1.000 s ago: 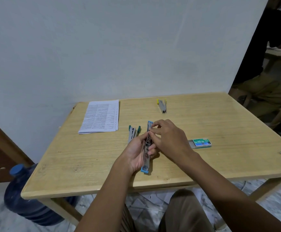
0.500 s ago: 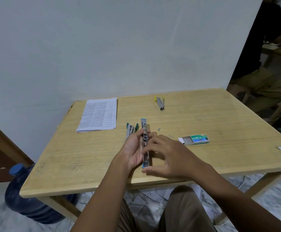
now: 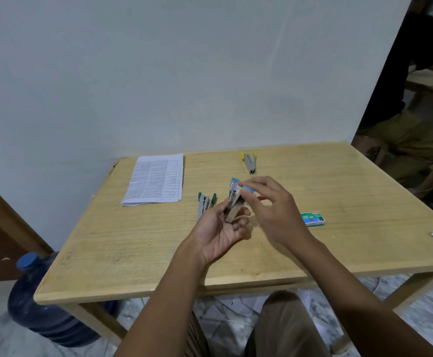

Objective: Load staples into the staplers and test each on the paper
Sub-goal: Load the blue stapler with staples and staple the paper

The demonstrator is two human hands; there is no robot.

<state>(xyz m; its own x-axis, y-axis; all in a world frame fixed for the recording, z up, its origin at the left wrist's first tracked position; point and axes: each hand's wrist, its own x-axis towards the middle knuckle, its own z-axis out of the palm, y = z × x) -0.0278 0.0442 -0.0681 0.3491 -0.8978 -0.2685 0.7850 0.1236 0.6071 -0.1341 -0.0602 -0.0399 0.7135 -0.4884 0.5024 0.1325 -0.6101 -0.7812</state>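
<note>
Green cardboard forms the staple box (image 3: 312, 219), which is set on the wooden table (image 3: 133, 253) just right of the hands; its contents cannot be seen. The blue stapler (image 3: 233, 199) is gripped above the table's middle by the curled fingers of the left hand (image 3: 218, 230), palm turned up. Its blue-tipped top arm is pinched by the right hand (image 3: 272, 210), which is arched over it.

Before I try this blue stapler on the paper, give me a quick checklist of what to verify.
1. Blue stapler held in the left grip: ok.
2. Blue stapler closed: not ok, its two arms stand apart at the right grip.
3. Staples seated inside: cannot tell.
4. Paper flat on the table: ok.
</note>
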